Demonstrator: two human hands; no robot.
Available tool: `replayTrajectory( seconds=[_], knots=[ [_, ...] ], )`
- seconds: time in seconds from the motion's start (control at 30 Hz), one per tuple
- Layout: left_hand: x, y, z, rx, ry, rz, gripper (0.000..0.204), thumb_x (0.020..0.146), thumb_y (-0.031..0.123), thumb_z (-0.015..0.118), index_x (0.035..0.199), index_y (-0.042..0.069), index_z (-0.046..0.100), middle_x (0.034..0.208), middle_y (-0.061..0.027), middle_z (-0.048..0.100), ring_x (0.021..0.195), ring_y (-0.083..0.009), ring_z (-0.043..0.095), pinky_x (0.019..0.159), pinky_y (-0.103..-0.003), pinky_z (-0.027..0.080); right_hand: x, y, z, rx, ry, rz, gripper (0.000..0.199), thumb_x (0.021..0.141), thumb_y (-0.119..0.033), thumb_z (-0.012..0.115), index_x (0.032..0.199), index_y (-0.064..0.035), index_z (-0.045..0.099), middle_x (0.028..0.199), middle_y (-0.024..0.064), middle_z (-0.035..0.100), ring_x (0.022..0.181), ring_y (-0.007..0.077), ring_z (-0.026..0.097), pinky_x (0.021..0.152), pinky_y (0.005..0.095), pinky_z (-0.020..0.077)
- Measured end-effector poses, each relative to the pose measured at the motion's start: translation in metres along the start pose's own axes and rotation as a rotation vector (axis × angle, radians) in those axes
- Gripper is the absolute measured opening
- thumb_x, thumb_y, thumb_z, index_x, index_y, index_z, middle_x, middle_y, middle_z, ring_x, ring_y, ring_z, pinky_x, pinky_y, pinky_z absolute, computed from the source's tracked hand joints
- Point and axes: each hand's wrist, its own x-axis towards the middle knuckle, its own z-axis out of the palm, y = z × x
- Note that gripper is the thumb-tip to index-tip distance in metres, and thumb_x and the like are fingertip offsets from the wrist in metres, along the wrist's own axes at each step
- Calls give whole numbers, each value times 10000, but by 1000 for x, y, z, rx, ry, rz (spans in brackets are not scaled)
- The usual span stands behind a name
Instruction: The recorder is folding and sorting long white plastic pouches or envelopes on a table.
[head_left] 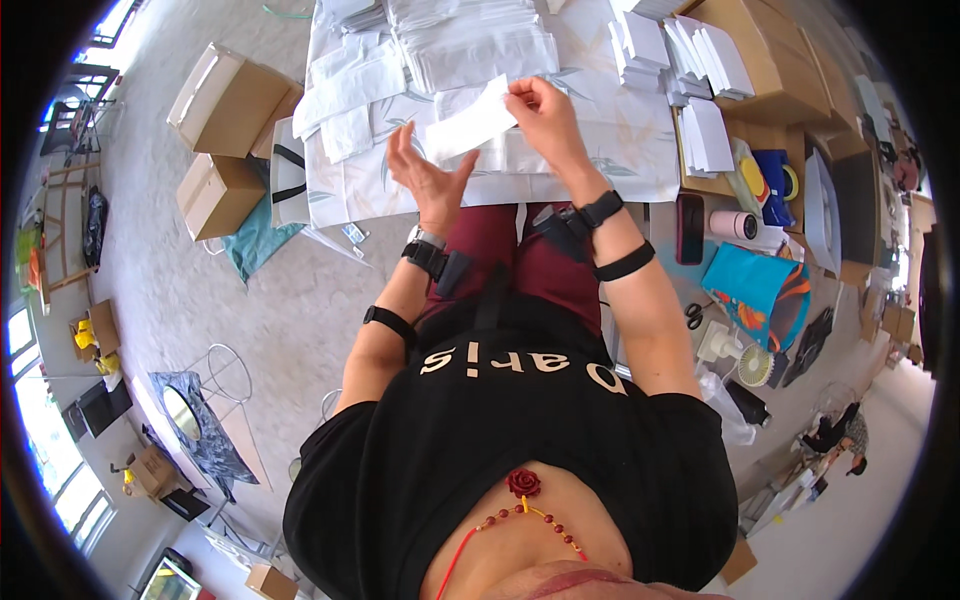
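My right hand (543, 115) pinches the upper right corner of a flat white paper piece (468, 125), which hangs slanting down to the left over the table. Beside its lower left end is my left hand (430, 180), fingers spread and thumb apart, with nothing in its grasp. Under the paper lie thin, see-through white pieces (515, 155) on the patterned tablecloth (600, 165). Beyond my hands, a thick pile of flat white pieces (475, 50) spreads across the cloth. Another loose white pile (350, 85) lies to the left.
Stacks of white folded cards (705, 140) stand at the right, next to an open cardboard box (770, 75). A phone (690, 230), a pink bottle (733, 224) and a blue bag (755, 285) are nearer on that side. Cardboard boxes (225, 100) flank the table's left.
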Motion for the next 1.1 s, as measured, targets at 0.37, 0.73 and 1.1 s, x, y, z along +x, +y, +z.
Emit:
replayTrajectory(
  seconds=[0.37, 0.73, 1.1],
  knots=[
    [-22, -63, 37, 66, -191, -22, 693, 672, 61, 839, 1286, 111, 521, 1310, -145, 547, 1288, -362, 479, 1108, -479, 337, -12, 0, -101, 16, 48, 58, 194, 962, -137, 716, 1095, 4, 705, 951, 32, 718, 839, 93, 643, 747, 249, 521],
    [-28, -66, 48, 75, -235, 193, 374, 736, 18, 749, 1070, 117, 614, 1182, -77, 608, 1176, -317, 542, 1022, -455, 372, -29, 81, -154, -33, 145, 195, 208, 975, -149, 700, 1124, -4, 688, 972, 34, 702, 844, 101, 638, 731, 258, 525],
    [-29, -57, 52, 95, -236, 173, 344, 748, 25, 765, 1054, 118, 637, 1178, -80, 626, 1173, -312, 556, 1014, -451, 389, -30, 91, -181, -45, 186, 204, 185, 991, -146, 686, 1133, -27, 689, 992, 26, 704, 866, 95, 639, 738, 255, 527]
  ],
)
